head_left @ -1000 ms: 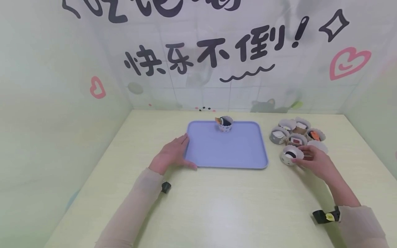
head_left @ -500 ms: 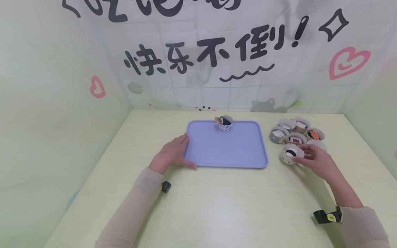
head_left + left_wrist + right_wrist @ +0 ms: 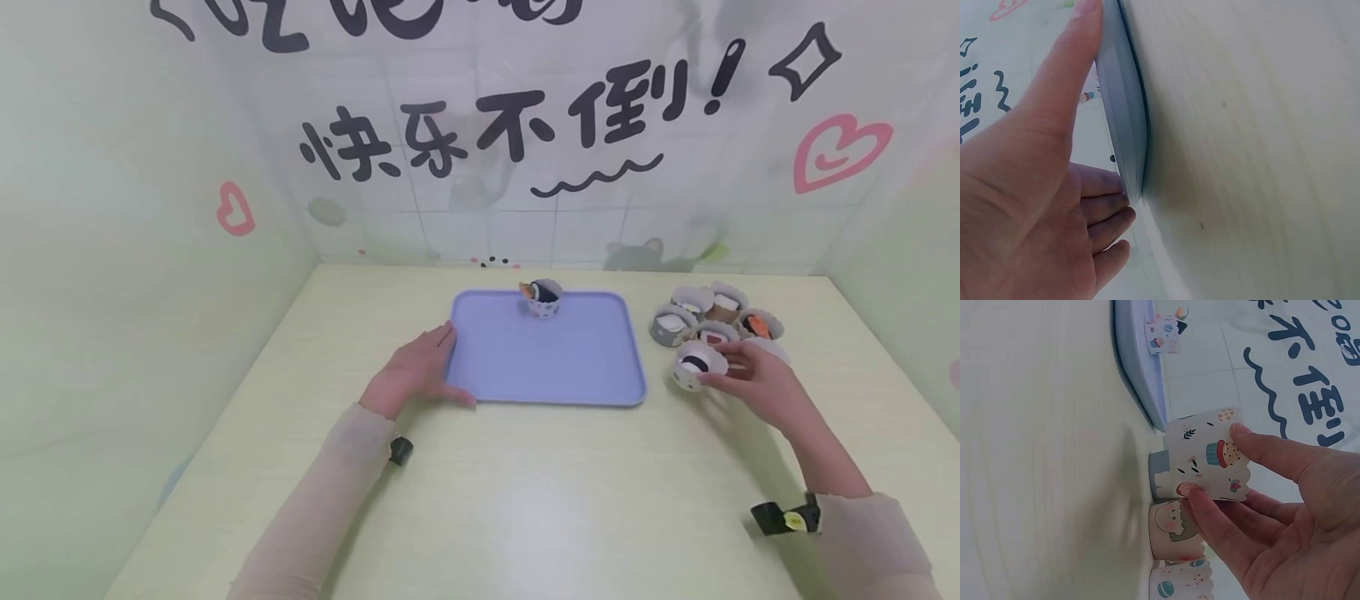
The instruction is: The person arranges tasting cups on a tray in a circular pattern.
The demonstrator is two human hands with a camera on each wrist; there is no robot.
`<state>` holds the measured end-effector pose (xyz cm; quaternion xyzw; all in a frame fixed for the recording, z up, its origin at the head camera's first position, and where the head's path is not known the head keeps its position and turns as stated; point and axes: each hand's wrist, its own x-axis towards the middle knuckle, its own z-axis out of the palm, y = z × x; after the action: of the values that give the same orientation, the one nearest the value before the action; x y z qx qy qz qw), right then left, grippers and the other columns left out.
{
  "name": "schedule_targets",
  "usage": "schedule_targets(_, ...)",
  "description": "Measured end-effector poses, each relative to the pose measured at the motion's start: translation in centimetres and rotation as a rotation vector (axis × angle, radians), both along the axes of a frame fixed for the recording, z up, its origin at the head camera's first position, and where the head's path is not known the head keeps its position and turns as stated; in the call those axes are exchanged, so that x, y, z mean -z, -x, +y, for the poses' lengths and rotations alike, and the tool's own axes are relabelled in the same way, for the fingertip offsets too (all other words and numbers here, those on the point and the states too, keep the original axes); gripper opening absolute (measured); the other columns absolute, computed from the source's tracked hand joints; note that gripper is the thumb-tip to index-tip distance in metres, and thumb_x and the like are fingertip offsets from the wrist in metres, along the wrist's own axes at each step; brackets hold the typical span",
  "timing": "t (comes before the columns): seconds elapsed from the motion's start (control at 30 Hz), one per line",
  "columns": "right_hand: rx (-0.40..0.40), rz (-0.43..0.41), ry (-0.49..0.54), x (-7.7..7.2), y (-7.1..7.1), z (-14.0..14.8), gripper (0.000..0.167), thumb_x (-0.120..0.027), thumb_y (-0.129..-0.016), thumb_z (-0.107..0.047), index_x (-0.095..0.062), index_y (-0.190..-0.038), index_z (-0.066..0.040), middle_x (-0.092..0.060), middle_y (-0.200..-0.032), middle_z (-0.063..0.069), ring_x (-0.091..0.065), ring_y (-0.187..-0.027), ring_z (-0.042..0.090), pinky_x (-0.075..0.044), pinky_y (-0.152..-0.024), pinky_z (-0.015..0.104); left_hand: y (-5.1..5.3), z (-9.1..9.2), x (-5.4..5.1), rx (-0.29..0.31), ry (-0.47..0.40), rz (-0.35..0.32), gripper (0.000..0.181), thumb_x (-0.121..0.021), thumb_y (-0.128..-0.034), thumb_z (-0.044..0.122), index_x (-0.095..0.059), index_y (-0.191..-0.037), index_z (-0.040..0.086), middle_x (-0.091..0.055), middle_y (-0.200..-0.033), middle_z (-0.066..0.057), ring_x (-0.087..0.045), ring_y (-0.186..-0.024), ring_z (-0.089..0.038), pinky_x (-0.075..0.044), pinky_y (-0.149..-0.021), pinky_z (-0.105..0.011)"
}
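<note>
Right hand (image 3: 761,385) pinches a round, white, printed paper cup (image 3: 1200,447), raised near the front right corner of the pale-blue rectangular tray (image 3: 547,358); left hand (image 3: 411,372), fingers extended, touches the tray's left edge. Light pressure should keep the cup uncrushed.

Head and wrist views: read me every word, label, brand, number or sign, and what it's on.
"快乐不倒!": dark lettering on the white printed wall sheet.
Line above it: cut off by the head view's top edge, incomplete.
Yellow label on the black wrist-worn device: too small to read.
White round paper cup in the right hand: pictures, no readable words.
</note>
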<state>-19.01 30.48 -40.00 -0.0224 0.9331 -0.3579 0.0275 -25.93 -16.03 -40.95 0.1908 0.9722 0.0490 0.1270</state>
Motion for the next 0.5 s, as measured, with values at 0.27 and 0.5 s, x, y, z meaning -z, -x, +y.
schedule_targets(0.27, -0.028, 0.020, 0.012, -0.8, 0.5, -0.7, 0.064, -0.070, -0.094, -0.026, -0.045, -0.138, 0.013, -0.052, -0.136, 0.038, -0.055, -0.121, 0.054, -0.057, -0.091, 0.050, 0.2, 0.0, 0.0, 0.002, -0.002, -0.005, 0.135, -0.076, -0.0662, 0.075, -0.013, -0.158, -0.002, -0.013, -0.167, -0.018, -0.023, -0.153, -0.038, -0.028, -0.125, -0.048)
schedule_targets(0.5, -0.058, 0.066, 0.044, -1.2, 1.0, -1.4, 0.060, -0.072, -0.092, -0.020, -0.048, -0.135, 0.013, -0.055, -0.132, 0.036, -0.058, -0.119, 0.053, -0.052, -0.075, 0.006, 0.3, 0.0, 0.1, -0.001, -0.001, -0.012, 0.135, -0.077, -0.0658, 0.075, -0.013, -0.158, -0.001, -0.014, -0.167, -0.018, -0.023, -0.153, -0.037, -0.027, -0.125, -0.048)
